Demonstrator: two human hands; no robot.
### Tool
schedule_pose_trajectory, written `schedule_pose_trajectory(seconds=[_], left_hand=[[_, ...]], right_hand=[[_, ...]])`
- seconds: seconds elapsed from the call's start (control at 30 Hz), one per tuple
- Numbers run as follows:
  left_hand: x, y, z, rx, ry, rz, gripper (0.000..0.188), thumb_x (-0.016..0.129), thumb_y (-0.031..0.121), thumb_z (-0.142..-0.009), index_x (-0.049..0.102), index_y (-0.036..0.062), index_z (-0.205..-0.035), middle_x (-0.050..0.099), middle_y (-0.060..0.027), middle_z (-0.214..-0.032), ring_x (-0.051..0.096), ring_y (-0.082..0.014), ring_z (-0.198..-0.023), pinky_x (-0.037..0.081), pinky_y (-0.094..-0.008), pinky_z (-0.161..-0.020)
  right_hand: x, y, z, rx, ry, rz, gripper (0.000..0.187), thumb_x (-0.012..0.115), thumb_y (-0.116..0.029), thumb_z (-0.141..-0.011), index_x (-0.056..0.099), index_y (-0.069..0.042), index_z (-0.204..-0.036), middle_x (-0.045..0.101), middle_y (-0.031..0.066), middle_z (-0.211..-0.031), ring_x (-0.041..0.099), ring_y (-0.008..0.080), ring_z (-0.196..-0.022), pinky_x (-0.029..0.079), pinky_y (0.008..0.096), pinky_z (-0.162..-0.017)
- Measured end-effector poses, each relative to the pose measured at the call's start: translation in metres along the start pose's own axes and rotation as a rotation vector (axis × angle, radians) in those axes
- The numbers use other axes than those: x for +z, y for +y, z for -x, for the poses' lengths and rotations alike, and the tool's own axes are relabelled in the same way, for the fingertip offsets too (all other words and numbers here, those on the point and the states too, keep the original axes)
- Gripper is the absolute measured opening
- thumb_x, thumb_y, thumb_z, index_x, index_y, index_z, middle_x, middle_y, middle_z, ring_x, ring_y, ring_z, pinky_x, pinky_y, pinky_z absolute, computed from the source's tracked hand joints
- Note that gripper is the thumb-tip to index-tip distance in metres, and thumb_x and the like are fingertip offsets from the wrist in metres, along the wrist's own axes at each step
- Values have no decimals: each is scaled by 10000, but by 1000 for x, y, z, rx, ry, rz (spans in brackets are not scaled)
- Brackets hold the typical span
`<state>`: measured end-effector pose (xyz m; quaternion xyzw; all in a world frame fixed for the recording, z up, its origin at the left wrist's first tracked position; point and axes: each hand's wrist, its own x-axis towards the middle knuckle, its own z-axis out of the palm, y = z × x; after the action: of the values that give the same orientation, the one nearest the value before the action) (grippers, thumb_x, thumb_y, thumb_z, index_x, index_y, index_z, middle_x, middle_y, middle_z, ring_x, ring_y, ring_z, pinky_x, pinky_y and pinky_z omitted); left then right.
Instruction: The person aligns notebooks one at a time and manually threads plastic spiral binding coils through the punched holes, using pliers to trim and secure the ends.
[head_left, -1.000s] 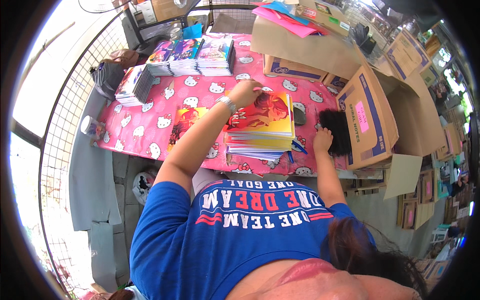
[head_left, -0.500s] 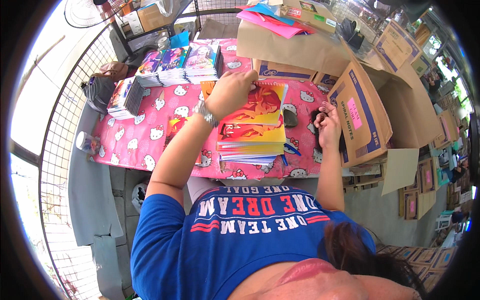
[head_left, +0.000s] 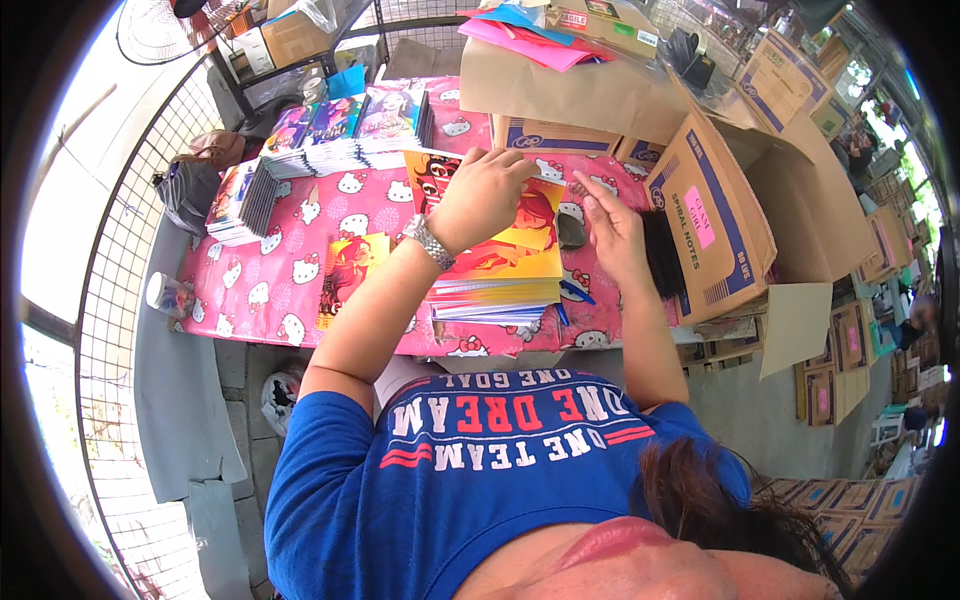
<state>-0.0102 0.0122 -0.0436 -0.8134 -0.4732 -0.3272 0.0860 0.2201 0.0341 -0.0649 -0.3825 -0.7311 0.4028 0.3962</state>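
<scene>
Broadly, a desk (head_left: 270, 300) under a pink cartoon-cat cloth fills the middle of the view, with brown cardboard boxes (head_left: 715, 215) crowding its right side and a metal mesh fence (head_left: 110, 290) curving along its left. Rows of glossy notebooks (head_left: 330, 135) line the far edge, and a smaller pile sits at the left corner.

Nearer the person, a stack of colourful notebooks (head_left: 500, 290) lies at the front middle of the desk, its cover orange and yellow. A single notebook (head_left: 350, 270) lies flat just to its left, apart from it.

The left hand (head_left: 480, 195), with a metal wristwatch (head_left: 430, 240) on its wrist, curls over the far edge of the top cover, fingers bent and closed on that edge, apparently pinching it. The right hand (head_left: 605, 230) hangs just beside the stack's right end with fingers loosely spread, holding nothing I can make out; a dark bundle (head_left: 660, 250) sits behind it against the open box.

By my judgement each notebook is light and bendy with a slick cover, so one would slide off its neighbours easily. The whole stack is heavier and prone to fanning apart. Taking hold at the bound edge looks safest.
</scene>
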Motion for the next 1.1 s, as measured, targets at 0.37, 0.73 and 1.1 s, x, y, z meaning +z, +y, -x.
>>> schedule_pose_trajectory(seconds=[0.37, 0.73, 1.1], left_hand=[[-10, 3, -1, -8, -8, 101, 235, 682, 175, -838, 668, 62, -1043, 669, -93, -923, 627, -271, -916, 432, -394, -859], [8, 29, -6, 45, -28, -120, 337, 570, 86, -857, 561, 135, -1189, 656, -71, -993, 620, -248, -980, 416, -408, -876], [-10, 34, 8, 24, -97, -21, 251, 640, 182, -881, 575, 114, -1114, 654, -72, -992, 610, -252, -957, 392, -413, -884]], right_hand=[[-5, -15, -17, -482, 80, 211, 268, 624, 12, -902, 704, -77, -1142, 598, 71, -916, 589, 186, -837, 484, 293, -740], [-19, -40, -6, -4, -105, 127, 415, 647, -73, -927, 558, -52, -1332, 574, 83, -1035, 561, 149, -854, 476, 287, -750], [-15, -30, -37, 251, -217, -316, 362, 586, -105, -967, 510, -75, -1320, 618, 54, -883, 594, 143, -728, 497, 267, -666]])
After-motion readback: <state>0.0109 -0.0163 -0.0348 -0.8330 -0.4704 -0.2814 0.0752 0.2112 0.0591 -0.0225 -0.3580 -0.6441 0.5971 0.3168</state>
